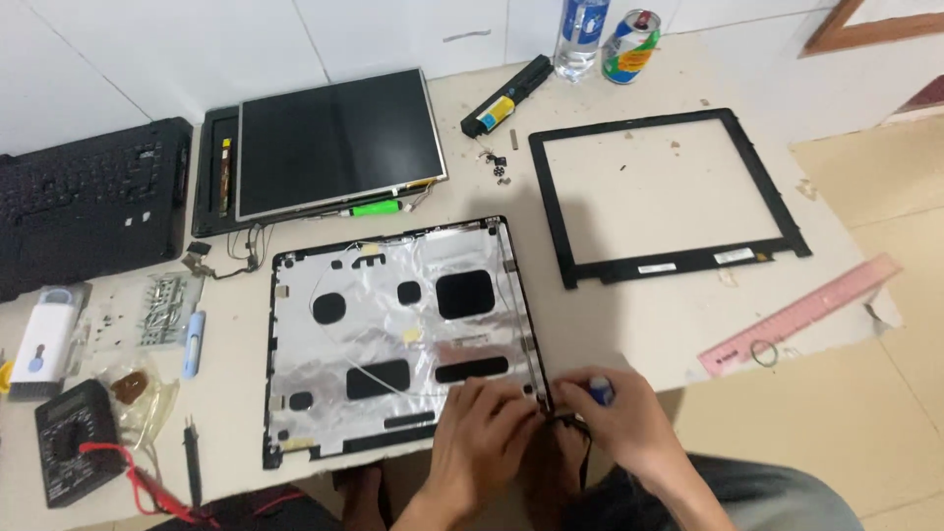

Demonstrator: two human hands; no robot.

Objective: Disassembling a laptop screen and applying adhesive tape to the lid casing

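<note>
Both hands work at the near right corner of a foil-lined laptop lid shell (pixel 393 334) lying flat on the bench (pixel 629 324). The left hand (pixel 482 433) presses curled fingers onto the shell's lower edge. The right hand (pixel 624 418), just beside it, is closed around a blue-tipped tool (pixel 600 390), mostly hidden in the fist. A thin black cable (pixel 575 433) hangs between the hands; what it joins is hard to make out. Beyond the right hand lie a black screen bezel (pixel 669 192) and a pink ruler (pixel 801 315). Far beyond the left hand lies a bare screen panel (pixel 339 138); well to its left, a multimeter (pixel 74 442), partly cut off.
</note>
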